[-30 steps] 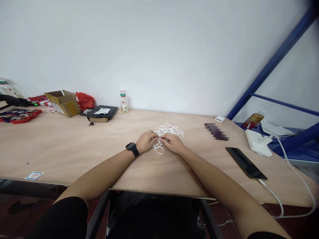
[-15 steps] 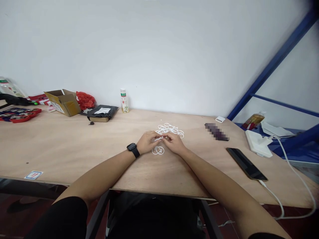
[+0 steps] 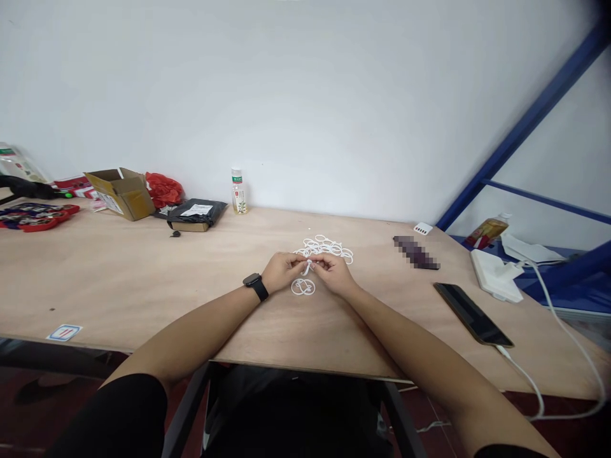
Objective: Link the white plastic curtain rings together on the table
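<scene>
My left hand [image 3: 280, 270], with a black watch [image 3: 256, 285] on its wrist, pinches a small white plastic ring [image 3: 306, 270] between thumb and fingers. From the other side, my right hand [image 3: 333, 272] grips the same ring, so the fingertips of both hands nearly meet. The held ring is partly hidden by the fingers. Just below the hands, a white ring-shaped piece [image 3: 303, 287] with a curled shape inside lies flat on the table. A loose pile of several white rings [image 3: 329, 247] spreads right behind my fingertips.
On the wooden table [image 3: 200, 267], a black phone [image 3: 473, 314] with a white cable and a blurred dark item [image 3: 415, 252] lie to the right. A bottle [image 3: 238, 191], a black package [image 3: 196, 214] and an open cardboard box [image 3: 121, 193] stand at the back left.
The ring between my fingertips has turned and now hangs lower, showing more of its loop. Both hands stay in nearly the same place.
</scene>
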